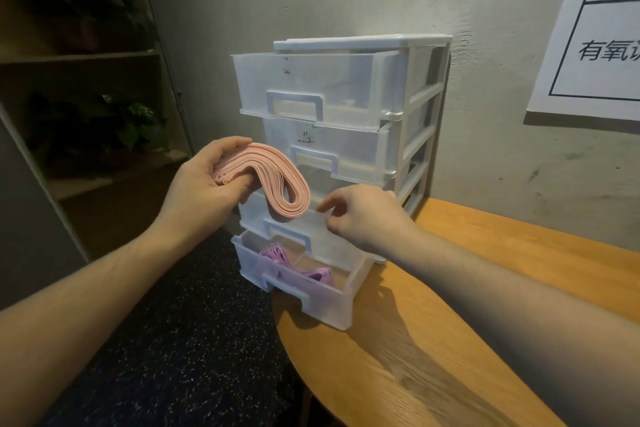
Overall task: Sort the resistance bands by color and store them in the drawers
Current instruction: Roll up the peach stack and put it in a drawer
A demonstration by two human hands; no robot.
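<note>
A clear plastic drawer unit [420, 107] with a white frame stands on the wooden table against the wall. My left hand [204, 180] grips a folded bundle of pink resistance bands [277, 177], held in front of the unit's middle. My right hand [360, 215] pinches the front rim of the third drawer [311, 225], which is partly pulled out. The bottom drawer [332, 302] is pulled out furthest and holds purple resistance bands [277, 255]. The top drawer [311, 80] also sticks out and looks empty; the second drawer [360, 152] is nearly closed.
The round-edged wooden table [485, 322] extends right and toward me. Dark speckled floor [180, 340] lies at left. A shelf with potted plants [104, 121] stands at far left. A white poster [595, 28] hangs on the grey wall.
</note>
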